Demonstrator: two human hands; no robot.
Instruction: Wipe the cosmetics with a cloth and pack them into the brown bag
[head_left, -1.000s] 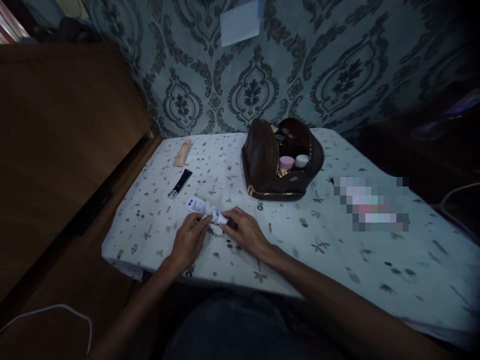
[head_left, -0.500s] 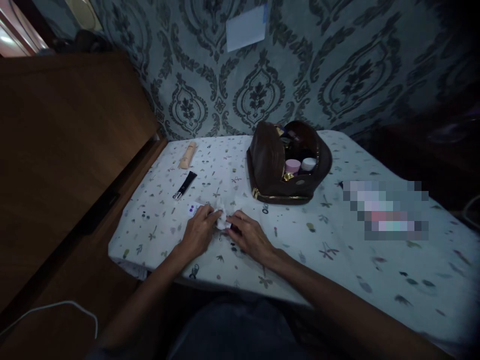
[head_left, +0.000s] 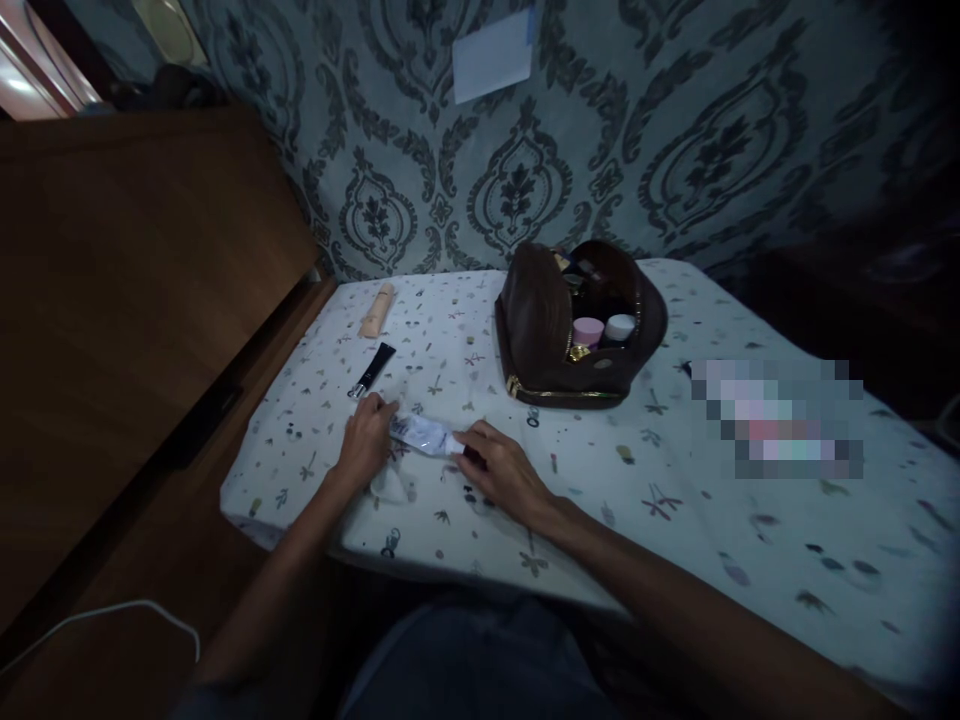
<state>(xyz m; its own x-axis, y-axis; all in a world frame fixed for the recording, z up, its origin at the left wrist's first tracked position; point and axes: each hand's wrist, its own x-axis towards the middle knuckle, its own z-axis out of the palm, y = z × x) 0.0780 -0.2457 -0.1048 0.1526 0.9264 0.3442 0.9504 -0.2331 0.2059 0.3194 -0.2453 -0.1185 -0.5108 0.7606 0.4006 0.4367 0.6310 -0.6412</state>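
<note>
A white tube (head_left: pixel 426 436) with dark print lies between my two hands over the patterned white cloth. My left hand (head_left: pixel 365 440) has its fingers closed at the tube's left end, with a bit of white tissue (head_left: pixel 390 485) hanging under it. The fingers of my right hand (head_left: pixel 499 465) pinch the tube's right end. A black tube (head_left: pixel 373 370) with a silvery cap lies just beyond my left hand, and a beige tube (head_left: pixel 376 311) is farther back.
An open brown bag (head_left: pixel 551 340) with jars inside stands behind my right hand. To the right lies a blurred-out flat object (head_left: pixel 776 420). A wooden cabinet (head_left: pixel 150 280) borders the table on the left; patterned wallpaper is behind.
My left hand has moved left, away from my right hand, and the white tube now shows between them. The tissue has shifted left with my left hand.
</note>
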